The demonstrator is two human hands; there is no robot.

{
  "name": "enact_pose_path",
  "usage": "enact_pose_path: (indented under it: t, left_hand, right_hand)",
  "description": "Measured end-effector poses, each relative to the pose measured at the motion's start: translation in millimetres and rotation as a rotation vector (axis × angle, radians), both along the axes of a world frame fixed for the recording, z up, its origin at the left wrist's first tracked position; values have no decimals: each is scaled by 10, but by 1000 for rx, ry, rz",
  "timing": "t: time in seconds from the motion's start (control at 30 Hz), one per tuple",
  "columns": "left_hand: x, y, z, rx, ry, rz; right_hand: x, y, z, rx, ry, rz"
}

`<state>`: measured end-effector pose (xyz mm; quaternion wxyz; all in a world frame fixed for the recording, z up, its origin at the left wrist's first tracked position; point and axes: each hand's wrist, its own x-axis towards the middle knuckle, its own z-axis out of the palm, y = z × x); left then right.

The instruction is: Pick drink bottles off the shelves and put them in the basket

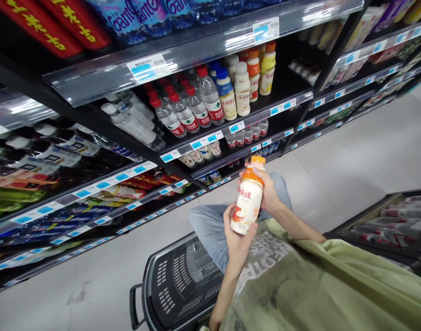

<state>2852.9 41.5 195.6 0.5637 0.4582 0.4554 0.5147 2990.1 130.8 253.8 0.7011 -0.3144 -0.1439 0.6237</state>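
A white plastic drink bottle [245, 202] with an orange cap and red lettering is tilted in front of my body, held in both hands. My left hand [238, 236] wraps round its base from below. Near the neck, my right hand [268, 191] grips the bottle, with its thumb lying across the orange band. The cap is on. Some fingers of both hands are hidden behind the bottle.
A black shopping basket [169, 285] stands on the floor to my left. Ahead, shelves hold water bottles [198, 108], milk drinks [243, 92] with coloured caps and dark soda bottles [54, 147]. Another rack [386, 220] with packed bottles is at my right.
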Motion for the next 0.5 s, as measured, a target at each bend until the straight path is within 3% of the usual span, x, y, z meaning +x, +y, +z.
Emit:
enact_pose_path:
  t: [0.13, 0.23, 0.37, 0.5]
  left_hand:
    - [-36, 9, 79, -284, -366, -208]
    - [-36, -5, 106, -341, -453, -273]
    - [28, -50, 45, -199, -301, -223]
    - [75, -58, -86, 161, 154, -4]
  right_hand:
    - [17, -5, -39, 25, 25, -21]
    - [47, 0, -47, 47, 36, -18]
    - [79, 25, -34, 8, 37, 42]
    - [63, 52, -23, -76, -14, 51]
